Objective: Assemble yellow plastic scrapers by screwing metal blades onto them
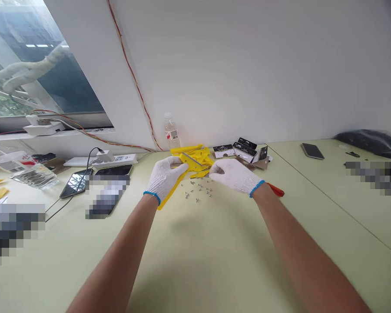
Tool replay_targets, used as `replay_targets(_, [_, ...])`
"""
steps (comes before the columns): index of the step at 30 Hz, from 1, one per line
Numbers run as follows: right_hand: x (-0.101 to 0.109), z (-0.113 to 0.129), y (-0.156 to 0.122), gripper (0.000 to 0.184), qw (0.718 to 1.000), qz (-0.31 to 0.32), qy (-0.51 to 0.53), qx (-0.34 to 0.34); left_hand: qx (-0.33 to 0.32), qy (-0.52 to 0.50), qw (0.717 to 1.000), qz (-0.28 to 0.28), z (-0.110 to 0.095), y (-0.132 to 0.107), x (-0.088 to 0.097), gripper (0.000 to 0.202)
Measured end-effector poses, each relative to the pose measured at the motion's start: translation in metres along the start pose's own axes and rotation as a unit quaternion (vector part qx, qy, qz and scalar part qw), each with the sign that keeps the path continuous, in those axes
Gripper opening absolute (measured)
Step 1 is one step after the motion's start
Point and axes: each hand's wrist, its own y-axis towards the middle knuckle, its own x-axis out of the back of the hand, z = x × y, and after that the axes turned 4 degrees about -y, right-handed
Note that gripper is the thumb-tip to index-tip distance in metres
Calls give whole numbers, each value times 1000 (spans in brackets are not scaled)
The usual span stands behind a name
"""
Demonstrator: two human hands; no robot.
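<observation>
My left hand (164, 176), in a white knit glove with a blue cuff, is closed on a yellow scraper (192, 161) with a metal blade strip along its head. The scraper's yellow handle (172, 192) runs down under the palm. My right hand (234, 175), gloved alike, has its fingers pinched together just right of the scraper head. What they hold, if anything, is hidden. Several small screws (197, 200) lie scattered on the table below both hands. Behind the hands is a pile of yellow scraper parts (200, 154). A red handle (276, 190) shows beyond my right wrist.
Black-and-white cardboard packages (244, 150) lie behind my right hand. A water bottle (172, 132) stands against the wall. Left are a power strip (115, 160), phones (76, 182) with cables, and a bottle on its side (35, 171). Another phone (313, 151) and a black bag (371, 141) lie right.
</observation>
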Motion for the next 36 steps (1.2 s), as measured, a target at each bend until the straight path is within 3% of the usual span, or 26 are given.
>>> replay_targets(4, [-8,16,2,20,993,-105,34,38,-49,63,997,5,-7,-4,-9,25])
replay_targets(9, [-18,28,5,20,987,-152,20,49,-83,100,991,11,-13,-8,-22,22])
replay_targets(14, [-21,28,7,24,987,-153,-38,33,-74,77,994,25,-13,-10,-27,23])
replay_targets(21, [-22,25,8,44,990,-124,-58,33,-74,73,994,31,-12,-10,-28,23])
replay_targets(30, [-18,32,5,41,990,-124,-72,9,-77,79,993,40,-12,-11,-30,20])
replay_targets(36, [-20,35,4,45,990,-136,29,-35,-92,88,991,42,-13,-12,-30,19])
